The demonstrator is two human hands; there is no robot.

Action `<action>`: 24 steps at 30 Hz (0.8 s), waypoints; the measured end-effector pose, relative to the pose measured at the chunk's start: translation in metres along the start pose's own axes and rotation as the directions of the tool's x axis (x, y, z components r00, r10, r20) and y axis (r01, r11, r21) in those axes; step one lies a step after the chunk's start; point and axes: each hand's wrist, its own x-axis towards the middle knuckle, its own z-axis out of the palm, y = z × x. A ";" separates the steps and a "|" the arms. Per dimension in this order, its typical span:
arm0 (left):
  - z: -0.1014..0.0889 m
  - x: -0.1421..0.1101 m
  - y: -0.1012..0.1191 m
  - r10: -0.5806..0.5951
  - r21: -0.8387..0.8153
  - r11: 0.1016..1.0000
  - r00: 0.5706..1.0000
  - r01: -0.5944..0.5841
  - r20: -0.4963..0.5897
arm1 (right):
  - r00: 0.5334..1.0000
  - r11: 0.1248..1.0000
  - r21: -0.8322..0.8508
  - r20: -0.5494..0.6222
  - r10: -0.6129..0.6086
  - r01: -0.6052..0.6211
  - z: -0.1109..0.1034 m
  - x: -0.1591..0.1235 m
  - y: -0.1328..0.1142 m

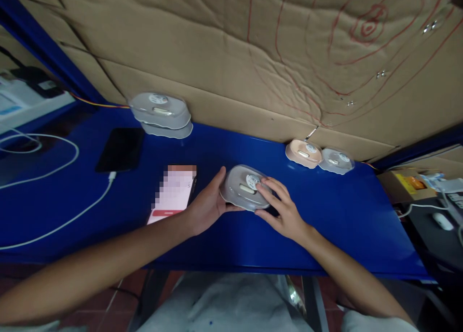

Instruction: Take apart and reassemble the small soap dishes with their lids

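Note:
Between my hands, above the blue table, is a grey oval box (pixel 238 181) with a clear cover, a round white sticker and a pale oblong piece on top. My left hand (pixel 210 204) is closed around its left end, thumb on the near-left rim and fingers partly hidden beneath. From the right, my right hand (pixel 284 209) grips the box, fingers over the sticker and cover, thumb at the lower edge. A phone with a lit screen (pixel 173 190) lies just left of my left hand.
Two similar grey boxes are stacked (pixel 161 111) at the back left. A peach box (pixel 303 153) and another grey box (pixel 336 161) stand against the cardboard wall (pixel 202 43). A dark phone (pixel 121 149) with a white cable (pixel 87 214) lies on the blue table (pixel 336 226).

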 end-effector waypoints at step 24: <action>-0.001 -0.003 -0.007 -0.176 0.231 0.961 0.982 0.155 0.074 | 0.976 0.933 -0.345 0.149 0.162 -0.102 -0.054 -0.004 0.076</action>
